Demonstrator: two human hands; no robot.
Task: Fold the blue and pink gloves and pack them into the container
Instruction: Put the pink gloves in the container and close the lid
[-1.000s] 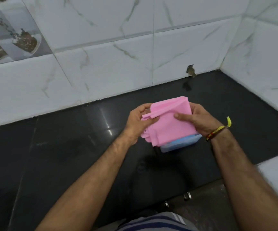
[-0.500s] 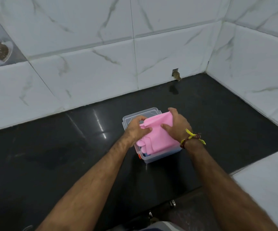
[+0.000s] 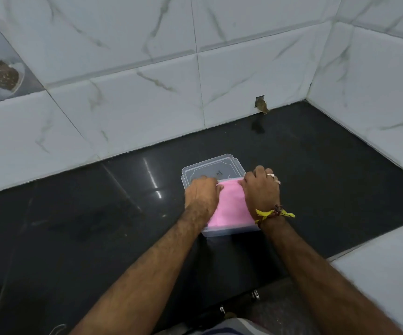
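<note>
While your left hand [image 3: 201,195] and right hand [image 3: 260,189] press the folded pink glove [image 3: 231,209] with curled fingers into the clear container [image 3: 229,232], its lid [image 3: 213,169] lies at 12 o'clock on the glossy black desk [image 3: 86,226], under white marble-tiled walls [image 3: 135,105].

Person, head-camera view: both forearms bare, no sleeves in view. Right hand [image 3: 262,189]: two pale metallic rings [image 3: 271,175] on the fingers. Right wrist: knotted thread band [image 3: 274,213], yellow with dark red-brown strands, loose frayed ends. Striped garment [image 3: 222,329], bottom edge.

Bare black counter [image 3: 74,226] lies open left and right of the container [image 3: 229,232]; tiled walls [image 3: 376,93] close behind and right.
</note>
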